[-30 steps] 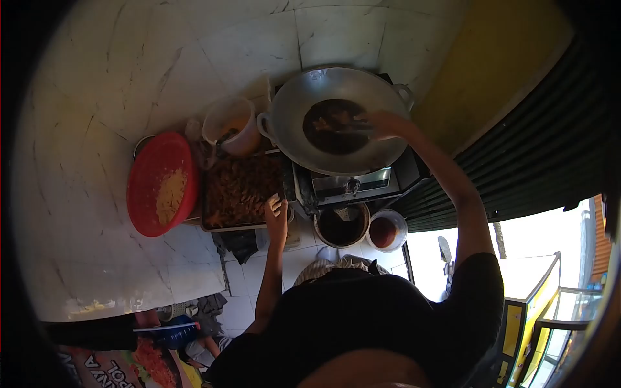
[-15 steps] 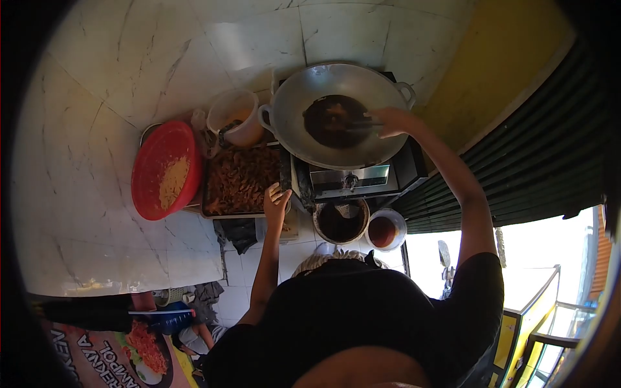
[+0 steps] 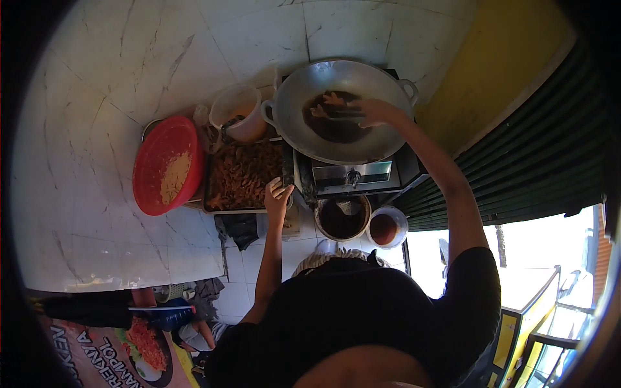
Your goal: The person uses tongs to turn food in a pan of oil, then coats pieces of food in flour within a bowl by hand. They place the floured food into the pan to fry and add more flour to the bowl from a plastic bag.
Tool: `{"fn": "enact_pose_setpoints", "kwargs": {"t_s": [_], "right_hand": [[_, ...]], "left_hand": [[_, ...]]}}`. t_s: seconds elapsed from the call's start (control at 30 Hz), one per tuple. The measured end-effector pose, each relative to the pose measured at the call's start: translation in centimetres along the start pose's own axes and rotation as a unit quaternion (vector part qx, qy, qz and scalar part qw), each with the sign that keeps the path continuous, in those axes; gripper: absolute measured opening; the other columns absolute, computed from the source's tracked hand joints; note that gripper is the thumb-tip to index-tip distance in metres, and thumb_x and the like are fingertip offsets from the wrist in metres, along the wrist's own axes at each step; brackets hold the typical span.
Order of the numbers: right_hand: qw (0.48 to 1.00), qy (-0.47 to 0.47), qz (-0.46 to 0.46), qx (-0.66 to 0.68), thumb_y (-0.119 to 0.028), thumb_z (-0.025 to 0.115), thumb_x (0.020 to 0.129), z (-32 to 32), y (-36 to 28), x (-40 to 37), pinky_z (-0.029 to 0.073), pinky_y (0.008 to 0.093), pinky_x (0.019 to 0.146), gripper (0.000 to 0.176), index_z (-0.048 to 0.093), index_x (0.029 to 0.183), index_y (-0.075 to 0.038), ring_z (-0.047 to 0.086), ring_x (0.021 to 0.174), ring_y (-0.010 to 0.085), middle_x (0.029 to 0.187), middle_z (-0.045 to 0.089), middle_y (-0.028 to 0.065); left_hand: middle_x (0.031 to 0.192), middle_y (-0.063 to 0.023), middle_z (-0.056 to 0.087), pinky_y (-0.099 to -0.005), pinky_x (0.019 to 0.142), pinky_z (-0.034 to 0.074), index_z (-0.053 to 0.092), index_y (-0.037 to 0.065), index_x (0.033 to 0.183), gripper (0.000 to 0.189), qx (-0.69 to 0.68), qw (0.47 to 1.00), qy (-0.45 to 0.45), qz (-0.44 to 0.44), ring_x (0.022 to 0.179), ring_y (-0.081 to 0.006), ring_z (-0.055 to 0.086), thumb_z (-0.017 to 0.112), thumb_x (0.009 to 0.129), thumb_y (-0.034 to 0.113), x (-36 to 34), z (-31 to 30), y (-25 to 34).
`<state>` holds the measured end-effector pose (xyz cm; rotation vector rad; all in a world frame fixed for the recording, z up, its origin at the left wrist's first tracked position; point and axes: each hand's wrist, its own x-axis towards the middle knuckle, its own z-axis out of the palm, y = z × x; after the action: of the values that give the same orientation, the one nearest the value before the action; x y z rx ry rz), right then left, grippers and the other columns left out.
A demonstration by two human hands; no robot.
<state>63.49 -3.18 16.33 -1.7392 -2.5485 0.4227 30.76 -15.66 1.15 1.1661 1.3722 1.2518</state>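
My right hand [image 3: 378,112] is closed round a pair of dark tongs [image 3: 343,114] that reaches over the wide metal wok [image 3: 388,139]. At the tongs' tips are light-brown pieces of food [image 3: 334,99], shaped like chicken feet, at the surface of the dark oil [image 3: 336,130]. How firmly the tips grip them is too small to tell. My left hand [image 3: 277,193] rests at the front right corner of a tray [image 3: 226,211], fingers apart and slightly bent, apparently holding nothing. Brown fried pieces [image 3: 242,174] fill that tray.
A red basin [image 3: 145,174] with pale food stands left of the tray, a translucent tub [image 3: 223,107] behind it. The wok sits on a stove [image 3: 381,173]. Below are a dark-bottomed pot [image 3: 343,220] and a white bucket [image 3: 396,242]. A person [image 3: 197,336] is at lower left.
My right hand and the tongs have moved left and slightly up across the wok. The food pieces now show farther up in the oil. My left hand stays by the tray corner.
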Motion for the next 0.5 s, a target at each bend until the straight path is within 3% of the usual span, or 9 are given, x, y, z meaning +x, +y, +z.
{"fn": "enact_pose_setpoints", "kwargs": {"t_s": [0.1,0.17,0.37,0.5], "right_hand": [[0.998,-0.018,-0.029,0.044,-0.018,0.068,0.055,-0.6,-1.1,-1.2,0.043,0.0366,0.077,0.069,0.041,0.118,-0.007,0.054,0.089,0.0302,0.093,0.057,0.0161],[0.997,-0.065,-0.023,0.039,-0.018,0.067,0.056,-1.6,-1.9,-2.5,0.043,0.0363,0.077,0.069,0.041,0.118,-0.007,0.053,0.090,0.0299,0.094,0.056,0.0165],[0.996,-0.089,-0.005,-0.013,-0.017,0.066,0.058,-3.0,-1.8,-5.6,0.042,0.0375,0.078,0.068,0.039,0.120,-0.010,0.053,0.091,0.0308,0.098,0.054,0.0178],[0.998,-0.047,-0.015,-0.031,-0.015,0.065,0.060,-2.5,-0.9,-6.9,0.042,0.0389,0.078,0.066,0.038,0.120,-0.011,0.052,0.090,0.0315,0.096,0.054,0.0181]], "left_hand": [[0.105,-0.0141,0.049,-0.0306,0.077,0.043,0.045,0.002,0.108,0.055,0.002,1.000,0.005,0.004,0.090,-0.0224,0.052,0.072,0.065,0.023,0.0,0.0,-0.2],[0.105,-0.0140,0.050,-0.0307,0.077,0.043,0.046,0.002,0.108,0.054,-0.001,1.000,0.007,0.008,0.089,-0.0217,0.052,0.072,0.066,0.023,-0.1,0.1,0.0],[0.103,-0.0133,0.050,-0.0305,0.076,0.043,0.046,0.003,0.107,0.053,0.007,1.000,0.010,0.003,0.088,-0.0211,0.053,0.072,0.066,0.023,0.0,0.0,-0.1],[0.102,-0.0131,0.050,-0.0306,0.076,0.044,0.046,0.003,0.108,0.053,-0.009,1.000,0.007,0.001,0.089,-0.0211,0.053,0.072,0.066,0.023,-0.1,0.0,0.0]]}}
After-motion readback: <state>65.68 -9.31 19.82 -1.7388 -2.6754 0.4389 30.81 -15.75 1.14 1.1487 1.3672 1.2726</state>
